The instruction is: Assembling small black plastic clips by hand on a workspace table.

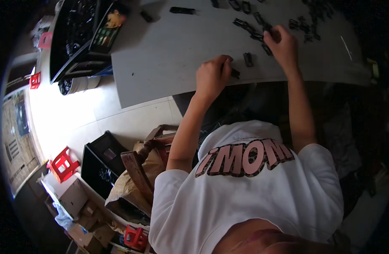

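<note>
Small black plastic parts, roughly rectangular, lie scattered over the grey table [169,63]. My left hand [212,76] is closed near the table's front edge, its fingers curled round a small black part [235,73] whose end sticks out to the right. Farther right, my right hand [284,47] pinches with thumb and fingertips at a black piece [267,34] at the edge of a loose group; the fingers partly cover it. Between the two hands one black part [248,59] stands alone. Left of my right hand lies a short row of parts [244,26].
A heap of black parts [317,12] lies at the far right. Left of the table stands a black crate [78,63] filled with black pieces, above a white bucket [82,84]. A wooden chair [137,173], another black bin [95,165] and a red stool [64,164] stand lower left.
</note>
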### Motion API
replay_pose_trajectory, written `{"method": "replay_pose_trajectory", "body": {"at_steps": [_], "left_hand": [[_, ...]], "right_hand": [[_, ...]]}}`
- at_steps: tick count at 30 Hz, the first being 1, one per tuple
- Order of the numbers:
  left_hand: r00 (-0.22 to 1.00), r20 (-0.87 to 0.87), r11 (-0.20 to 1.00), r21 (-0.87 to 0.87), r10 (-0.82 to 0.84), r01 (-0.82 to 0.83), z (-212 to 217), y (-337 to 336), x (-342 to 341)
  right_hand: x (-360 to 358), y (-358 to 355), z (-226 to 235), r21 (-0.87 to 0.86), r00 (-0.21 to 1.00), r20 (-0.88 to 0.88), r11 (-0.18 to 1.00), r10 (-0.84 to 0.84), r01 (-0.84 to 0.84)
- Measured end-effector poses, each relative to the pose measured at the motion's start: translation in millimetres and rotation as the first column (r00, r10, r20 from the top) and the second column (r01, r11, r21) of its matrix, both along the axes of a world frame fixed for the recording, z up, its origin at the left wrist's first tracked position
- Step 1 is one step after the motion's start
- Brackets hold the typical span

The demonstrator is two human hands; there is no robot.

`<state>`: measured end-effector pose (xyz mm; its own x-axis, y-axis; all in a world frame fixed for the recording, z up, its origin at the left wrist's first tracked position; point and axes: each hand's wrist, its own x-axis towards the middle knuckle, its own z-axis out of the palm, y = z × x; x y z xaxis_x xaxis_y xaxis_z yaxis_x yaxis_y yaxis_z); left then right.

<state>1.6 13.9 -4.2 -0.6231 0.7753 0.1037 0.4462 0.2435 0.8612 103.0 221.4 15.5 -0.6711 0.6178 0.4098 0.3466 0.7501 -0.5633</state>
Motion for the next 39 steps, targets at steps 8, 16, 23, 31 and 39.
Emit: {"method": "replay_pose_trajectory", "body": {"at_steps": [8,16,23,31,39], "left_hand": [[0.99,-0.059,0.991,-0.038,-0.13,0.128,4,15,23],[0.98,0.18,0.996,0.034,-0.084,0.079,6,-5,11],[0.942,0.334,0.999,0.019,-0.039,0.035,8,-15,3],[0.946,0.31,0.995,0.008,-0.099,0.101,1,-16,-1],[0.906,0.399,0.99,0.062,-0.143,0.129,-6,-15,-1]], "right_hand": [[43,-50,-3,-0.057,0.989,0.143,0.997,-0.046,0.055],[36,-65,0,0.114,0.984,0.176,0.992,0.036,-0.057],[32,-57,0,0.045,0.945,0.288,0.983,0.156,-0.176],[25,-60,-2,-0.125,0.904,0.219,0.93,0.367,-0.347],[14,-81,11,-0.181,0.828,0.249,0.864,0.502,-0.469]]}}
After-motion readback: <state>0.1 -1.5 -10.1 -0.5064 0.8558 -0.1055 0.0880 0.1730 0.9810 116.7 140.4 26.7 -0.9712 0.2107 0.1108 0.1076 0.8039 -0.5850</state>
